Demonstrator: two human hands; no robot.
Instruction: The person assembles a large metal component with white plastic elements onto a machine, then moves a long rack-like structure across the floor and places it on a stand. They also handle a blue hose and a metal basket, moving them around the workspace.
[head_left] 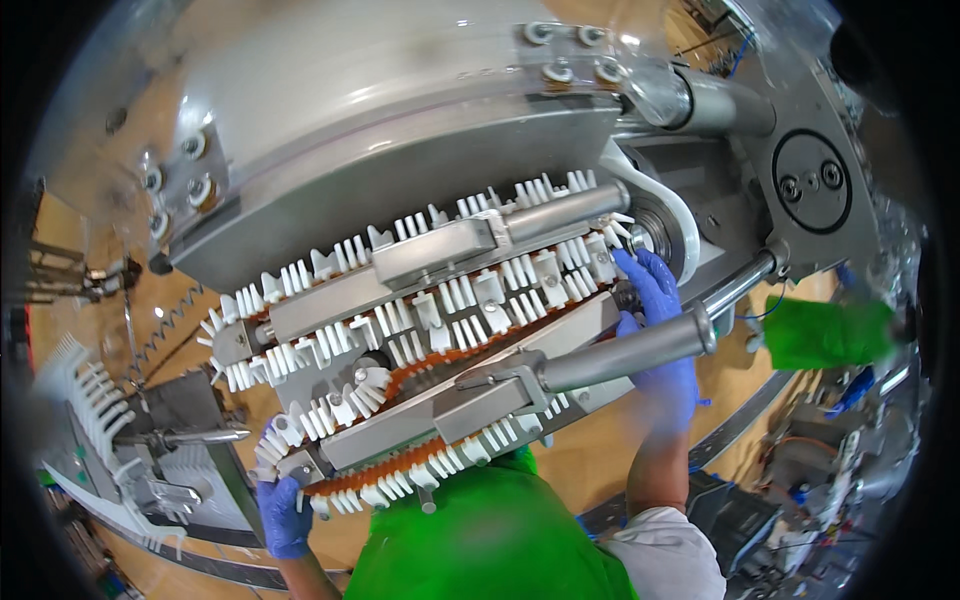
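Two metal arms with orange chain belts and white plastic fingers lie before me, side by side. My left hand (285,515), in a blue glove, is closed around the left end of the nearer finger conveyor (380,432). At its right end, my blue-gloved right hand (658,310) curls with thumb and fingers about a dark fitting; part of its grip is hidden behind the thick tubular handle (630,360). Its fingertips come close to the white fingers of the farther finger conveyor (350,288) and the round metal pulley (650,232).
A steel housing (400,150) rises behind the conveyors. On the right stand a metal side plate (810,180) and a rod (735,285). A white comb-like rack (95,400) is at the left. Green cloth (830,332) hangs at the right, above the tan floor (590,440).
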